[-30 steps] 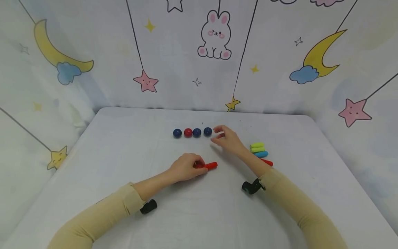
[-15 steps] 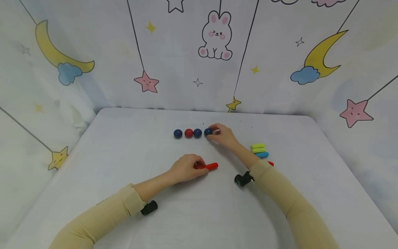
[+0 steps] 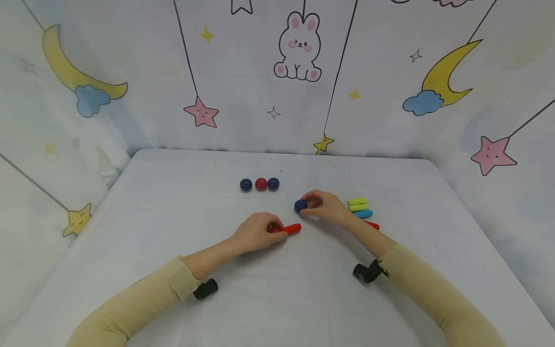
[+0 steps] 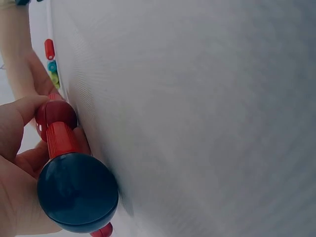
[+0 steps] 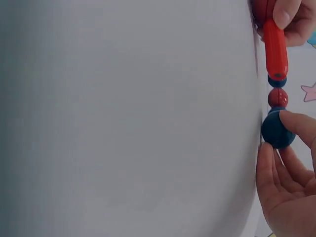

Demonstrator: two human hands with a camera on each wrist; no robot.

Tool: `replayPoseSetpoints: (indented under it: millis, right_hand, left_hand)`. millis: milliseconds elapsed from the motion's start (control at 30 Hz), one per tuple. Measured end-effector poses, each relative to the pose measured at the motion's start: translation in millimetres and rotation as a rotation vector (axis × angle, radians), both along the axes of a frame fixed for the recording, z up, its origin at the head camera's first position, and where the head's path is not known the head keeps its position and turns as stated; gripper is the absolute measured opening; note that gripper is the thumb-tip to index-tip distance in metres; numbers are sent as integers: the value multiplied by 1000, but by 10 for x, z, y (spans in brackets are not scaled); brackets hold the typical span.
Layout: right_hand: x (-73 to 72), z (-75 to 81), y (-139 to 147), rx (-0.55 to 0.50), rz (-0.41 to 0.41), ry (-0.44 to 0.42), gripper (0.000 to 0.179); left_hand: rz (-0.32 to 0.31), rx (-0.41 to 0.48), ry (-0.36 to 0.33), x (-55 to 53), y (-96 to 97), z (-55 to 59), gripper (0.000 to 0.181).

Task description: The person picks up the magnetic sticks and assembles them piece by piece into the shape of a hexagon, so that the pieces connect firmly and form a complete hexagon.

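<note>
My left hand (image 3: 257, 232) grips a red ball (image 4: 57, 117) between thumb and fingers. A red rod (image 3: 292, 229) sticks out from the ball toward the right. In the left wrist view a second red rod (image 4: 61, 139) joins that ball to a dark blue ball (image 4: 78, 192), and a bit of red shows below it. From the head, the hand hides most of this joined piece. My right hand (image 3: 327, 207) pinches another dark blue ball (image 3: 300, 206) by thumb and fingertips, a short way beyond the free end of the red rod.
A row of two dark blue balls (image 3: 245, 184) and a red ball (image 3: 261, 184) lies toward the back of the white table (image 3: 182, 202). Beside my right forearm are two yellow-green rods (image 3: 357, 202), a blue rod (image 3: 363, 213) and a red rod (image 3: 373, 225).
My right hand has taken the rightmost blue ball from the back row and brought it nearer, toward the red rod. The left hand has stayed in place with its joined piece.
</note>
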State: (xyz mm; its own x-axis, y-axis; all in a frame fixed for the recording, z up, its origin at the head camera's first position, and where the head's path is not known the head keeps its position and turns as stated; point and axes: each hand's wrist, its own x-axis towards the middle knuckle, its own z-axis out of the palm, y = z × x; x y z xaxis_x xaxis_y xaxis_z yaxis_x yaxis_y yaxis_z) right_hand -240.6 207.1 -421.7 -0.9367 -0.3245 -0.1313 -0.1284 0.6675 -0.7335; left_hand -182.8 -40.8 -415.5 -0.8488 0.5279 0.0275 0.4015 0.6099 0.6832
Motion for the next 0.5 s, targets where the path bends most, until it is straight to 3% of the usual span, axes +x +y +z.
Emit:
replayPoseSetpoints:
  millis: [233,500]
  right_hand:
    - [243,1,134,-19,60,-33,41]
    - [327,-5,132,-62,112,-35,38]
  left_hand:
    - [20,22,-6,-15,-24,-7,15]
    - [24,23,-11,-20,-28,-10,16]
